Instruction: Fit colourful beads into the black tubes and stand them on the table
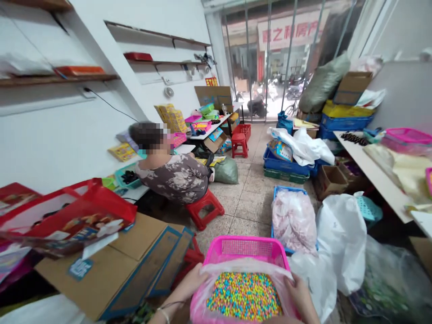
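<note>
A pink plastic basket (248,245) is in front of me at the bottom middle of the head view. In it lies a clear plastic bag (243,265), opened wide, with a mass of small multicoloured beads (245,294) showing inside. My left hand (193,284) is closed at the basket's left side, by the edge of the bag. At the right side my right hand (299,292) is closed on the basket and bag edge, thumb near the top. The bag and basket walls hide some of my fingertips.
Ahead on the left, a person (172,175) sits on a red stool (204,209) at a worktable. Cardboard boxes (128,261) and a red bag (74,216) stand at near left. White sacks (340,238) and blue crates (286,162) line the right; tiled floor (246,198) runs between.
</note>
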A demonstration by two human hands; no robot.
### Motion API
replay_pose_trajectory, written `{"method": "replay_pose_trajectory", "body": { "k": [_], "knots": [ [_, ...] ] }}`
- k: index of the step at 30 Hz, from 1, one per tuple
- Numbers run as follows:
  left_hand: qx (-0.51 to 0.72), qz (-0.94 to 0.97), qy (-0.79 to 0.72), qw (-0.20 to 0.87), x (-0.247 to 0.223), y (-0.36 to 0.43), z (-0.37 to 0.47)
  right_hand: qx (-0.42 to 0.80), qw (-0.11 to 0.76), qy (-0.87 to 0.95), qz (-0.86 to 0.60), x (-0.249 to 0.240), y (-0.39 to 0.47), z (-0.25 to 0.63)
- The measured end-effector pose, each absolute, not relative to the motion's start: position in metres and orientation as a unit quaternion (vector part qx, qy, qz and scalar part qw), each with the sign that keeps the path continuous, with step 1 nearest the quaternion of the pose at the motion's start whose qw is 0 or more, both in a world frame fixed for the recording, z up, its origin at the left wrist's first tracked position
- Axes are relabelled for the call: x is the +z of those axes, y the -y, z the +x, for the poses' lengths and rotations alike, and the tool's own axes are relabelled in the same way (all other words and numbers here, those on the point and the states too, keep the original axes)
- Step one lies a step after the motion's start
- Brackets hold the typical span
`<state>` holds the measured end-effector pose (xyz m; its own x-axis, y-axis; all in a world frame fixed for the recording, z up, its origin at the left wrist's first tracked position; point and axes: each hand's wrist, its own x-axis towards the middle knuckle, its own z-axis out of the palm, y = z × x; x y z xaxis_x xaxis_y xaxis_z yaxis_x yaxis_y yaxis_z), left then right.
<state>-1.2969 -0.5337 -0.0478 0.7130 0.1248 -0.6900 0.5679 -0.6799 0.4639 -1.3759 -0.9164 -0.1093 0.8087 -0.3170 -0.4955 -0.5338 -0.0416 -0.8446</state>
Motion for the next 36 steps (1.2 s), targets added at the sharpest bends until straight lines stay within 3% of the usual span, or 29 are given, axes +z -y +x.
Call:
{"method": "replay_pose_trajectory", "body": {
  "k": [6, 13, 17, 25, 36],
  "knots": [
    [-0.241, 0.881, -0.148, 0.378, -0.056, 0.587, -1.257, 0.001, 0.579, -0.394, -0.714, -0.080, 0.953, -1.376],
    [-0.245, 0.877, -0.101, 0.402, -0.078, 0.614, -1.164, -0.030, 0.547, -0.422, -0.722, -0.092, 0.974, -1.305],
    [-0.254, 0.880, -0.079, 0.395, -0.091, 0.626, -1.079, -0.041, 0.555, -0.429, -0.712, -0.097, 0.984, -1.222],
    [-0.245, 0.896, -0.045, 0.367, -0.069, 0.640, -0.890, -0.075, 0.547, -0.434, -0.712, -0.047, 0.994, -1.045],
    [-0.193, 0.907, -0.192, 0.322, -0.068, 0.628, -0.723, 0.002, 0.515, -0.272, -0.813, -0.121, 1.005, -0.764]
  ]
}}
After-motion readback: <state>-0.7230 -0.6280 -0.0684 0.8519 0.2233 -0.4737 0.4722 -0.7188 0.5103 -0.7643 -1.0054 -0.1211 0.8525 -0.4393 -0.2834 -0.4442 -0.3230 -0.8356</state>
